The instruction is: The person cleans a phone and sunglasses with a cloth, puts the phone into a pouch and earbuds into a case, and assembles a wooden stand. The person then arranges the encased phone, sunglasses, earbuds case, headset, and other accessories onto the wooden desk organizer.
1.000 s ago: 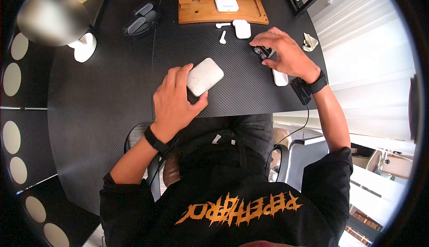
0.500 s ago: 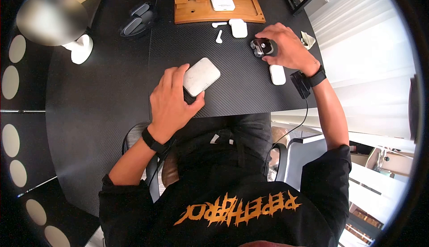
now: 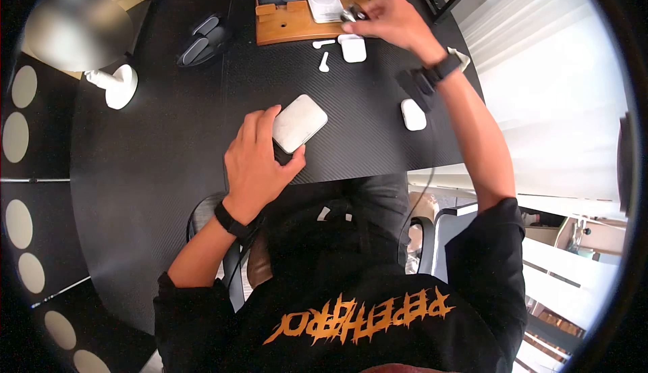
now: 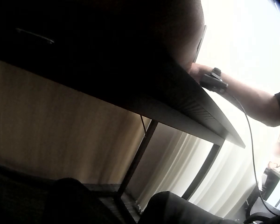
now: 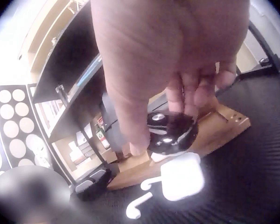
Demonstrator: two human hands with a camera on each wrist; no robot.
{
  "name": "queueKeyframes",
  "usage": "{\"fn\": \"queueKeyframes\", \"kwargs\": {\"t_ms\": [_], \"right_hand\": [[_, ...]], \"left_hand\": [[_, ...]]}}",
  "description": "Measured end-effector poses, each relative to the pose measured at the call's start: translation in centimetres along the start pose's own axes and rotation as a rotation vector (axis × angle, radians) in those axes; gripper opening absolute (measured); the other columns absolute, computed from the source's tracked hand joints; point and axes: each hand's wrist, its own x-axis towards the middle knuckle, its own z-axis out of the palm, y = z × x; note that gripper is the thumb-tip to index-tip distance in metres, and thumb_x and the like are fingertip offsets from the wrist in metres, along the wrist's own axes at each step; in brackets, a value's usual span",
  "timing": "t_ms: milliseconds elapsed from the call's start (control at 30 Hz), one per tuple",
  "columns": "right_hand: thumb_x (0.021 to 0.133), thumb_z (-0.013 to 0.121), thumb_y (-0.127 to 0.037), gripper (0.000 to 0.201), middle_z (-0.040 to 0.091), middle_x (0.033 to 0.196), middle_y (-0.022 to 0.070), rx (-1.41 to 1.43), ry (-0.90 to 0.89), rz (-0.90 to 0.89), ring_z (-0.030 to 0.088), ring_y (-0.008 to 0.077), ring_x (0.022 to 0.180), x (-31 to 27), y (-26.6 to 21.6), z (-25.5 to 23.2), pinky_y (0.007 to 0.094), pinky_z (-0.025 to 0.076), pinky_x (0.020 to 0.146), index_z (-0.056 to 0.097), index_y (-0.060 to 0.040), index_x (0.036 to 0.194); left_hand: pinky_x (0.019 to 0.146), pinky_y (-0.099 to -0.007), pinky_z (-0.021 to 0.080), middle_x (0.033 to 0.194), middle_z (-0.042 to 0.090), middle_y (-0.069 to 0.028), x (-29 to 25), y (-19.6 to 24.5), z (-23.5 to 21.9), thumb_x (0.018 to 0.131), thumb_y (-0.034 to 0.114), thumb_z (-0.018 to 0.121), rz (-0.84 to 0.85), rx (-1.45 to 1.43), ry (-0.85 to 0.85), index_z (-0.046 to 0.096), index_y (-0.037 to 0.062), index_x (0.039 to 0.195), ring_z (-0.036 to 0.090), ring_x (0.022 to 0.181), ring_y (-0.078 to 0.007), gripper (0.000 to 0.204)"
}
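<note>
Black gadget (image 5: 172, 135) is pinched in your right hand (image 3: 398, 25), near the surface's (image 3: 169, 143) far edge; your left hand (image 3: 258, 157) grips the white box (image 3: 300, 123). Carrying seems the step; setting down needs gentle fingers.

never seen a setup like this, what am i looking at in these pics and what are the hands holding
There's no machine here, just a person's two bare hands. One picture looks down from a head-worn camera; the other two come from a camera on each wrist, the left one very dark. At the black textured table, the left hand grips a white rounded rectangular case. The right hand pinches a small glossy dark rounded object in its fingers, near a brown wooden stand. Two white stemmed earbuds, a white squarish earbud case and a white oblong item lie nearby.
</note>
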Motion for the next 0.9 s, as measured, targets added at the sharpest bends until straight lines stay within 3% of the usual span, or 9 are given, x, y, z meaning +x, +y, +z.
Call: {"fn": "queueKeyframes", "kwargs": {"t_ms": [33,100,200,433,567,667,800,900], "right_hand": [[0.073,0.089,-0.064,0.068,0.075,0.083,0.0074,-0.032,0.017,0.059,0.069,0.0196,0.075,0.4,-1.5,0.0,0.0342,0.054,0.071,0.081,-0.0028,0.100],[0.071,0.088,-0.068,0.067,0.077,0.083,0.0097,-0.119,0.316,0.000,0.075,0.0258,0.079,2.4,-0.4,3.3,0.0382,0.057,0.074,0.081,-0.0049,0.092],[0.071,0.087,-0.070,0.064,0.077,0.080,0.0101,-0.217,0.384,0.083,0.077,0.0280,0.082,3.0,-2.0,4.7,0.0406,0.058,0.074,0.077,-0.0069,0.082],[0.074,0.083,-0.069,0.061,0.076,0.075,0.0066,-0.191,0.304,0.084,0.075,0.0283,0.074,2.8,-3.1,4.8,0.0407,0.058,0.071,0.074,-0.0094,0.077],[0.073,0.088,-0.055,0.049,0.080,0.088,0.0040,-0.135,0.242,0.023,0.078,0.0243,0.086,2.0,-2.7,4.2,0.0383,0.059,0.080,0.078,-0.0112,0.092],[0.075,0.088,-0.050,0.042,0.080,0.089,0.0106,-0.091,0.243,0.039,0.077,0.0313,0.092,2.2,-2.6,4.4,0.0415,0.059,0.084,0.078,-0.0115,0.089],[0.077,0.087,-0.050,0.041,0.080,0.090,0.0106,-0.099,0.326,-0.006,0.078,0.0317,0.093,3.0,-2.5,5.5,0.0424,0.059,0.085,0.079,-0.0124,0.091],[0.080,0.086,-0.052,0.041,0.080,0.091,0.0110,-0.081,0.274,0.022,0.078,0.0325,0.093,2.4,-3.3,5.1,0.0436,0.060,0.085,0.080,-0.0128,0.092]], "left_hand": [[0.087,-0.0461,0.059,0.127,0.063,-0.0158,0.0,0.0,0.0,0.077,0.026,0.086,-0.017,0.006,-0.016,0.058,0.0071,0.139,0.069,0.109,-0.0381,0.071],[0.086,-0.0459,0.059,0.127,0.063,-0.0158,0.0,0.0,-0.1,0.077,0.026,0.086,-0.033,0.015,-0.026,0.058,0.0070,0.139,0.069,0.109,-0.0380,0.071],[0.086,-0.0455,0.059,0.127,0.063,-0.0159,0.0,-0.2,0.0,0.077,0.026,0.086,-0.010,0.007,0.005,0.058,0.0069,0.139,0.069,0.109,-0.0374,0.071],[0.085,-0.0457,0.059,0.124,0.063,-0.0159,0.1,-0.3,-0.1,0.076,0.026,0.087,-0.011,-0.003,0.003,0.059,0.0063,0.138,0.070,0.106,-0.0371,0.070],[0.085,-0.0456,0.059,0.123,0.063,-0.0160,0.1,-0.3,-0.1,0.075,0.026,0.087,0.007,0.012,0.013,0.059,0.0060,0.138,0.070,0.105,-0.0372,0.071],[0.085,-0.0456,0.059,0.123,0.063,-0.0162,0.0,-0.4,0.1,0.075,0.026,0.088,0.014,0.003,0.025,0.059,0.0059,0.138,0.070,0.104,-0.0372,0.071],[0.085,-0.0456,0.059,0.123,0.063,-0.0164,0.1,-0.3,0.0,0.075,0.025,0.088,0.008,0.009,0.015,0.059,0.0059,0.138,0.070,0.104,-0.0372,0.072],[0.085,-0.0454,0.059,0.123,0.063,-0.0164,0.1,-0.3,0.0,0.075,0.026,0.087,0.018,-0.005,0.019,0.059,0.0058,0.138,0.070,0.104,-0.0372,0.071]]}}
